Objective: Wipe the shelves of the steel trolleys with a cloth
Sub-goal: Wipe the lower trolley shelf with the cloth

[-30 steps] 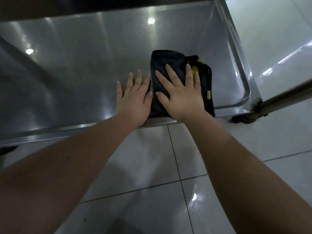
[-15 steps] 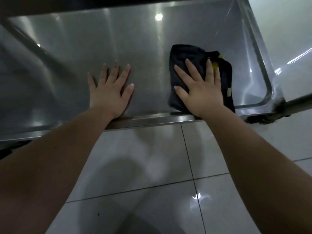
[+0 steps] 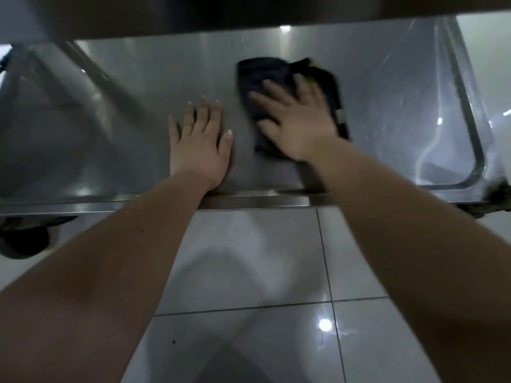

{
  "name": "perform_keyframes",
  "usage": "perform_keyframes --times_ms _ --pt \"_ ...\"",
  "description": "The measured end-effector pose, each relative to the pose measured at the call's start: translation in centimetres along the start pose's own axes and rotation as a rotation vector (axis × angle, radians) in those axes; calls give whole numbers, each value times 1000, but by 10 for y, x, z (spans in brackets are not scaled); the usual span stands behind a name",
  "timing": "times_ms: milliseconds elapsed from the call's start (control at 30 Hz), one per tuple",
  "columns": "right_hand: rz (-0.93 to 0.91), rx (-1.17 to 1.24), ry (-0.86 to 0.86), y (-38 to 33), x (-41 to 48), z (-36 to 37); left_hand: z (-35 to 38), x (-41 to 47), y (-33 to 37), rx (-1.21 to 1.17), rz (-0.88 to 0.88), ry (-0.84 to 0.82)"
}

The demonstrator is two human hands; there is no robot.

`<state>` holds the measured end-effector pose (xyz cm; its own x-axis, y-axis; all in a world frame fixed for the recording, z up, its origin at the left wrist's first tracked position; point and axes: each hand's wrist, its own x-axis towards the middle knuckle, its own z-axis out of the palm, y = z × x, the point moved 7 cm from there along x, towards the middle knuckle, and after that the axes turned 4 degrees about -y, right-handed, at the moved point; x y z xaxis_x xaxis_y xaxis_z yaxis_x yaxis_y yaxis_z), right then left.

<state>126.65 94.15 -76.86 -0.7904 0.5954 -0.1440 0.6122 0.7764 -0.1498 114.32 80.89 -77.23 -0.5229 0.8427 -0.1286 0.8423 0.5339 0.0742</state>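
While your right hand (image 3: 298, 128) presses the cloth (image 3: 260, 76) with fingers spread, its long axis runs away from you; your left hand (image 3: 199, 145) lies flat, empty, just leftward.

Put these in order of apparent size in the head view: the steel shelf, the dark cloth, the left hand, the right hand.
1. steel shelf, by far the largest.
2. dark cloth, partly covered, its outline wider than a hand.
3. left hand and right hand look alike, so I do not rank them.
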Motion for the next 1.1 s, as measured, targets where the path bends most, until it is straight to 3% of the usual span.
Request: perform_keyframes --times_ms 167,300,367,567,700,867,933,1100 --pt "492 29 -21 202 -73 -20 4 1 4 38 6 9" --pt "612 87 31 182 -117 -12 8 3 5 81 -15 -4" --pt "551 79 27 130 -112 -4 9 4 4 97 -22 -25" --pt "117 -5 -68 -39 -75 23 3 0 6 76 -22 -24" --pt "29 -9 -73 3 -84 16 2 0 4 42 -13 -25" --pt "243 43 -138 147 -136 2 7 2 4 40 -16 -24" --pt "309 52 -159 174 -151 -2 9 1 6 48 -17 -21" --pt "356 26 -120 110 -127 5 8 2 7 77 -17 -25"
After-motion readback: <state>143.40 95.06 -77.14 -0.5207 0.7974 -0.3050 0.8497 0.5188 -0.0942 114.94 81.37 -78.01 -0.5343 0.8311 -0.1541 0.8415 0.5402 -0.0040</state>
